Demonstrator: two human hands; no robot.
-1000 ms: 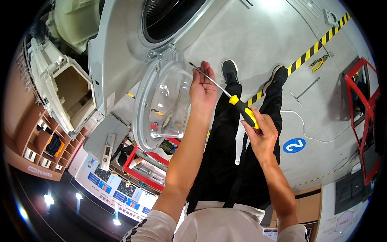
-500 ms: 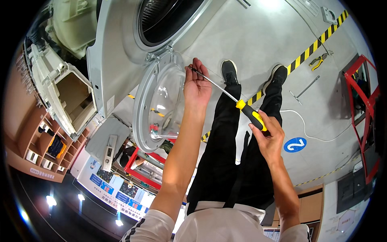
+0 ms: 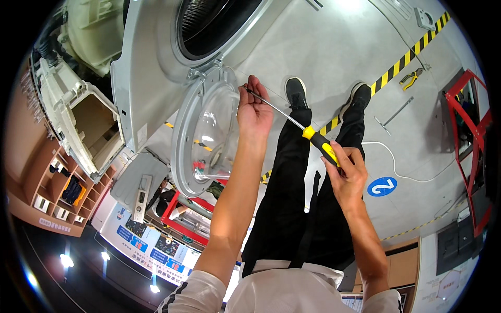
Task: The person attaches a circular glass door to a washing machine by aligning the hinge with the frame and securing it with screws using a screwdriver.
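A screwdriver (image 3: 313,134) with a black and yellow handle and a long metal shaft slants across in front of me. My right hand (image 3: 348,175) pinches the end of its handle between thumb and fingers. At the far end of the shaft, my left hand (image 3: 254,109) is turned palm up, its thumb and curled fingers around the tip. Whether a small part sits at that tip is too small to tell. Just left of this hand hangs the round glass door (image 3: 211,130) of a front-loading washing machine (image 3: 151,68), swung open on its hinge (image 3: 205,68).
Pliers (image 3: 411,79) and a T-shaped wrench (image 3: 395,116) lie on the grey floor at the right, near black-and-yellow tape (image 3: 399,67). A white cable (image 3: 392,159) curves there. A red metal frame (image 3: 472,151) stands at the far right; a cream plastic housing (image 3: 83,120) is at the left.
The screwdriver's handle and my right hand have shifted slightly left. My left hand stays at the tip, almost unmoved.
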